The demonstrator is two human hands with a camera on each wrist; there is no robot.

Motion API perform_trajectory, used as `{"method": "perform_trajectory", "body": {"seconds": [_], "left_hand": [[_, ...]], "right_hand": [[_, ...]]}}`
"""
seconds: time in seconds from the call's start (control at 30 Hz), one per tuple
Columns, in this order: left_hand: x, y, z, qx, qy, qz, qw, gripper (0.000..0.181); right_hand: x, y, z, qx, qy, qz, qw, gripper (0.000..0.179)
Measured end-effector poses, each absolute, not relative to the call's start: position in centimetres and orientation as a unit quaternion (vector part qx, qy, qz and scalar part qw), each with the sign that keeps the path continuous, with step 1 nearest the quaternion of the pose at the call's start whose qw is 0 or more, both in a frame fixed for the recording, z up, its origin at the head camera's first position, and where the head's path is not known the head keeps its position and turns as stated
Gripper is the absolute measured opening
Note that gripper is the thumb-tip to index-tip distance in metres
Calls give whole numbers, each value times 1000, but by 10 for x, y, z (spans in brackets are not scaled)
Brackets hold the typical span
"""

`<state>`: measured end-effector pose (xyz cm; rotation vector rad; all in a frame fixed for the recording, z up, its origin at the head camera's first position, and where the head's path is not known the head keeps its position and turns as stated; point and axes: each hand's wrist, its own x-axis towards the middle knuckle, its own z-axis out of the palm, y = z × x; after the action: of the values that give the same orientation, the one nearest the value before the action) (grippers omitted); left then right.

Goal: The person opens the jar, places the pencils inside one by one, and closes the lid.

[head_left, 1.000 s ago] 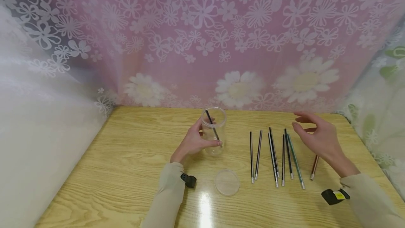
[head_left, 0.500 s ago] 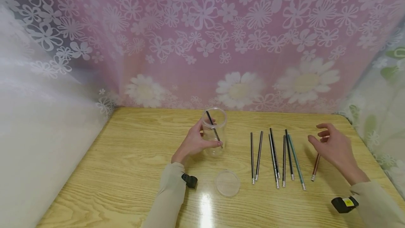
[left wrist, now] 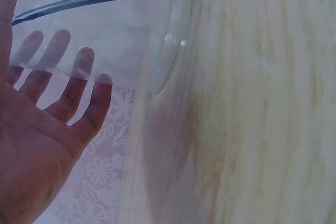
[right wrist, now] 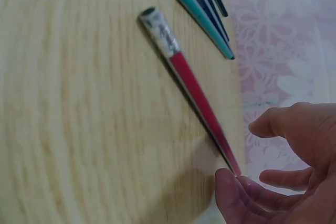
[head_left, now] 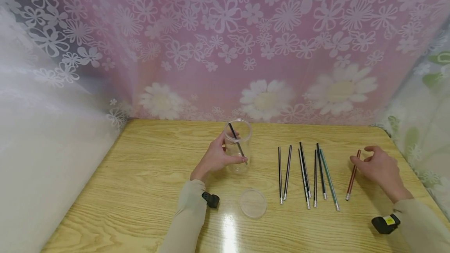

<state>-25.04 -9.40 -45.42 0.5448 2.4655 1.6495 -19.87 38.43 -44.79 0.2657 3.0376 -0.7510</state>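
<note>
In the head view my left hand (head_left: 213, 157) holds a clear plastic jar (head_left: 242, 148) upright on the table, thumb across its near side. One dark pencil (head_left: 236, 138) leans inside it; the left wrist view shows this pencil (left wrist: 86, 1) through the wall, with several fingers against the jar. At the right, my right hand (head_left: 379, 170) is over the far end of a red pencil (head_left: 352, 179) lying on the table. Seen from the right wrist, thumb and fingers are spread apart around the tip of the red pencil (right wrist: 198, 95), fingertips right beside it.
Several dark pencils (head_left: 305, 175) and a green pencil (head_left: 329, 179) lie side by side between the jar and the red pencil. A round clear lid (head_left: 253, 203) lies in front of the jar. A flowered pink curtain (head_left: 211, 50) hangs behind the wooden table (head_left: 140, 190).
My right hand has moved right and down toward the red pencil, whose far end now shows. My left hand, the jar and the other pencils have stayed in place.
</note>
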Motion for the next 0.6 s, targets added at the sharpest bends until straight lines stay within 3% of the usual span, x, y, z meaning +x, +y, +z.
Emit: {"method": "perform_trajectory", "body": {"seconds": [0.3,0.6], "left_hand": [[-251,-94,-453,183,812,550,67,73],[-252,-95,-453,187,811,550,69,74]], "right_hand": [[-214,395,-451,78,968,-232,46,78],[-219,393,-452,92,962,-251,57,64]]}}
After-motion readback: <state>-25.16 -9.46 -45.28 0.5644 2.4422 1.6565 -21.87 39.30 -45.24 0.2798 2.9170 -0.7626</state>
